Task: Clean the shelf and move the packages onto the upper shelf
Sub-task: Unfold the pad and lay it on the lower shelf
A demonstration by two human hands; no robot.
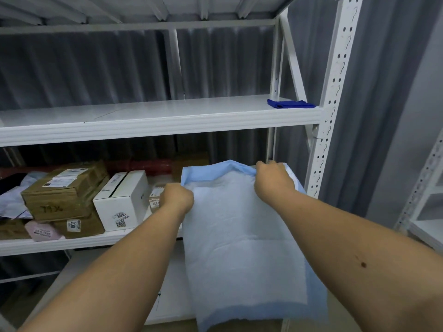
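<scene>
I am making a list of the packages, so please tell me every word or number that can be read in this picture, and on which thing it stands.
"3008": sticker on the white box.
"1003": sticker on the lower brown box.
Handwritten marks on the upper brown box: not clearly readable.
Printed labels on top of the upper brown box, on the pink package and on the small box beside the left hand: too small or blurred.
</scene>
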